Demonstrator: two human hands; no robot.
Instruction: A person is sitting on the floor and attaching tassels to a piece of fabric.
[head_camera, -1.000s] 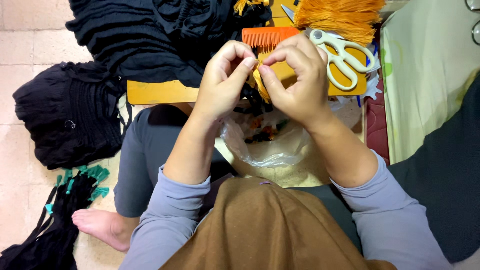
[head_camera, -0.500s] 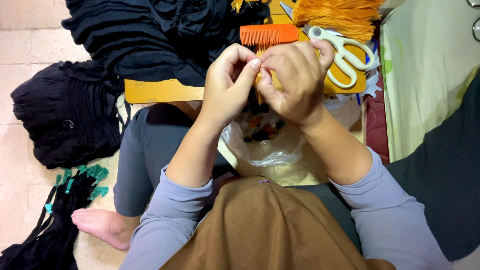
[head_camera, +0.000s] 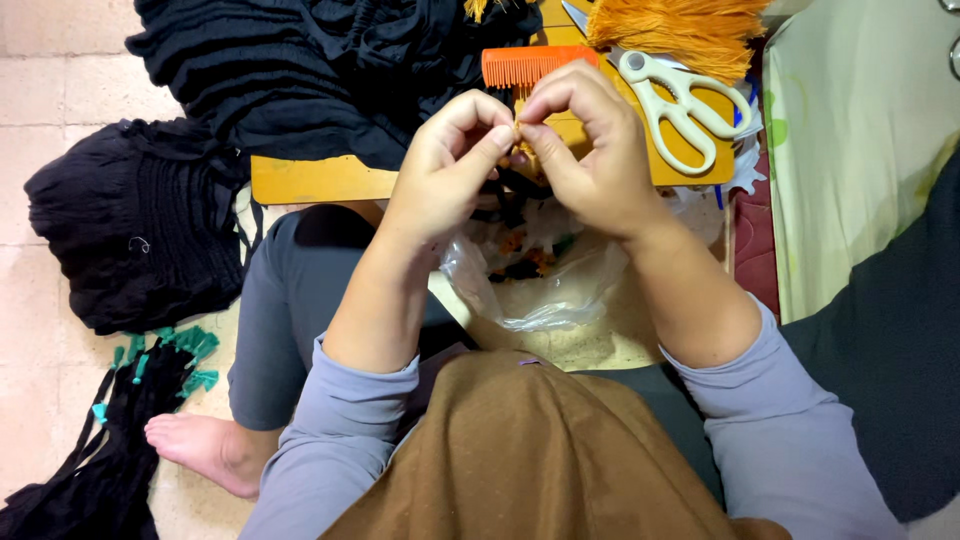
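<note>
Fingers (head_camera: 497, 142) of both hands are pinched together on a small orange tuft (head_camera: 519, 133), now raised closer to the orange comb (head_camera: 535, 64) at 12 o'clock than half a second before; white scissors (head_camera: 680, 98) lie at 2 o'clock, a clear plastic bag (head_camera: 540, 290) at 6 o'clock.

Left hand (head_camera: 445, 170), right hand (head_camera: 590, 150) raised together, fingertips pinched, touching.

You have a single view, worn on your head and aimed steeply down over your lap at the yellow board (head_camera: 320, 180), close enough that your forearms fill the middle. Beyond the board lies black cloth (head_camera: 300, 70); right of it, white scissors (head_camera: 680, 100).
</note>
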